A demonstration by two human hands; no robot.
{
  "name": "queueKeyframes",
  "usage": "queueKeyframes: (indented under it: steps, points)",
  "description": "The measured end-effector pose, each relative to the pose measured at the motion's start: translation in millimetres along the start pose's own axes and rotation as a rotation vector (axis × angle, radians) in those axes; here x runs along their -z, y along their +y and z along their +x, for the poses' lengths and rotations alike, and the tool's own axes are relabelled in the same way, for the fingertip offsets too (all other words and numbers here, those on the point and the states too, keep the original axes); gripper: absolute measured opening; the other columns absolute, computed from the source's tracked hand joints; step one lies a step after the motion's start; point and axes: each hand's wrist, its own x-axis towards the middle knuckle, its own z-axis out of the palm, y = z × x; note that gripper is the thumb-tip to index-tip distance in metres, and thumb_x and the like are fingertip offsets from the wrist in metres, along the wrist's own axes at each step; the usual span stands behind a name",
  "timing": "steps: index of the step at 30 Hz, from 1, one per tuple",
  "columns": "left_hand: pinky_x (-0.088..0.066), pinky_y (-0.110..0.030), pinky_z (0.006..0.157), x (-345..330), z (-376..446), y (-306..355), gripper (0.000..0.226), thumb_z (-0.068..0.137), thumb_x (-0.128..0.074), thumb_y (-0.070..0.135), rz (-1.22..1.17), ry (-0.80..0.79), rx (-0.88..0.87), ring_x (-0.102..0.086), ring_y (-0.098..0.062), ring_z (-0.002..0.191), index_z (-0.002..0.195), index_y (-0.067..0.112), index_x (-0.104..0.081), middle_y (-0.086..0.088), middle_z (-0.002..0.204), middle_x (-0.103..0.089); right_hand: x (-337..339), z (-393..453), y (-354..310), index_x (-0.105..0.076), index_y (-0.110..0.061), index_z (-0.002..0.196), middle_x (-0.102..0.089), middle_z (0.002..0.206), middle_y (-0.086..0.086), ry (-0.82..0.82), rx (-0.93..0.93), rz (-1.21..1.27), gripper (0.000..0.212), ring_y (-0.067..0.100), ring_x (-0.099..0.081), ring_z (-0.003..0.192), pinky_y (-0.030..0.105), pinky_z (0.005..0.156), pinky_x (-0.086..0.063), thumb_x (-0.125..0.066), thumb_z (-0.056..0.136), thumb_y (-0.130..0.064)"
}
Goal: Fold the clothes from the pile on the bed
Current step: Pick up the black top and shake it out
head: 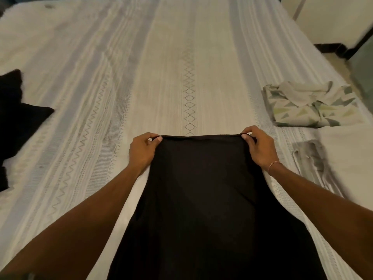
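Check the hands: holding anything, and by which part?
Both hold the black garment by its far edge: left hand pinches the left corner, right hand the right corner, thumbs on top. The rest lies toward the person on the bed.

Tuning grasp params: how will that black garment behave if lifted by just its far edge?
Likely floppy: the black garment drapes limp between left hand and right hand. Probably light, since a fingertip grip at each corner holds it. Its edge sags slightly, so expect swinging.

Left hand (143,150) and right hand (258,146) pinch far corners of black garment (203,199) over striped bed (121,77) (folded patterned shirt (310,105) at right).
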Motion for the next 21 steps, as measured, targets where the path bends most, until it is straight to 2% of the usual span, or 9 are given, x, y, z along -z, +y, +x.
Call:
queueKeyframes:
  steps: [3,6,8,12,14,16,18,20,21]
  points:
    - [-0.061,-0.038,0.077,-2,25,-5,0.015,0.09,-0.075,0.032,-0.043,-0.007,-0.026,-0.072,-0.02,0.085,0.101,0.022,-0.08,0.003,0.088,-0.076,-9,25,6,-0.067,-0.026,0.099,-0.066,0.094,0.003,0.003,-0.027,-0.03,0.006,0.02,-0.059,0.089,0.032,0.077,-0.045,-0.06,0.1,-0.026]
    - [-0.058,-0.04,0.092,-6,50,-5,0.015,0.087,-0.077,0.032,-0.039,-0.022,-0.071,-0.072,-0.011,0.092,0.1,0.026,-0.081,0.01,0.093,-0.077,-13,48,6,-0.07,-0.029,0.097,-0.065,0.086,-0.001,0.01,-0.074,-0.062,0.006,0.018,-0.058,0.086,0.029,0.073,-0.038,-0.063,0.098,-0.03]
    - [-0.057,-0.038,0.095,-10,60,-5,0.019,0.087,-0.077,0.036,-0.024,-0.001,-0.079,-0.071,-0.007,0.095,0.103,0.027,-0.08,0.011,0.097,-0.077,-15,58,4,-0.072,-0.028,0.097,-0.067,0.088,-0.004,0.044,-0.128,-0.04,0.008,0.015,-0.06,0.086,0.028,0.073,-0.038,-0.065,0.097,-0.031]
    - [-0.059,-0.037,0.089,-20,66,-9,0.024,0.085,-0.078,0.044,-0.028,0.056,-0.044,-0.071,-0.006,0.091,0.104,0.031,-0.079,0.014,0.096,-0.076,-22,67,2,-0.072,-0.029,0.096,-0.065,0.092,-0.009,0.116,-0.244,-0.045,0.009,0.01,-0.058,0.088,0.025,0.077,-0.037,-0.065,0.096,-0.034]
    - [-0.061,-0.036,0.085,-20,65,-7,0.026,0.083,-0.078,0.046,-0.032,0.061,-0.032,-0.071,-0.007,0.09,0.105,0.031,-0.079,0.013,0.096,-0.076,-23,67,1,-0.071,-0.029,0.097,-0.066,0.095,-0.01,0.113,-0.246,-0.069,0.009,0.01,-0.057,0.089,0.024,0.078,-0.036,-0.065,0.096,-0.035]
    - [-0.062,-0.035,0.075,-17,60,-2,0.027,0.083,-0.079,0.044,-0.039,0.035,-0.015,-0.073,-0.013,0.08,0.106,0.03,-0.079,0.011,0.095,-0.077,-19,65,-2,-0.068,-0.029,0.102,-0.066,0.1,-0.009,0.075,-0.238,-0.09,0.01,0.012,-0.057,0.091,0.026,0.08,-0.038,-0.064,0.097,-0.037]
    - [-0.06,-0.034,0.064,-13,56,-1,0.031,0.084,-0.079,0.039,-0.066,-0.003,0.003,-0.068,-0.02,0.062,0.112,0.026,-0.077,0.003,0.087,-0.077,-13,64,-3,-0.061,-0.023,0.113,-0.063,0.102,-0.005,0.016,-0.268,-0.074,0.021,0.017,-0.058,0.093,0.03,0.084,-0.043,-0.061,0.099,-0.038]
    - [-0.058,-0.032,0.065,-4,45,3,0.044,0.086,-0.079,0.033,-0.091,-0.041,0.026,-0.062,-0.018,0.056,0.127,0.018,-0.07,-0.008,0.077,-0.074,-3,55,-9,-0.054,-0.018,0.124,-0.062,0.107,0.0,-0.025,-0.316,0.006,0.029,0.022,-0.06,0.1,0.034,0.089,-0.046,-0.055,0.102,-0.037]
    - [-0.058,-0.032,0.072,-1,38,5,0.052,0.086,-0.078,0.031,-0.068,-0.051,0.039,-0.063,-0.015,0.061,0.133,0.015,-0.064,-0.009,0.076,-0.072,3,48,-13,-0.051,-0.016,0.129,-0.063,0.114,0.004,-0.042,-0.339,0.055,0.031,0.022,-0.059,0.104,0.034,0.091,-0.046,-0.052,0.104,-0.034]
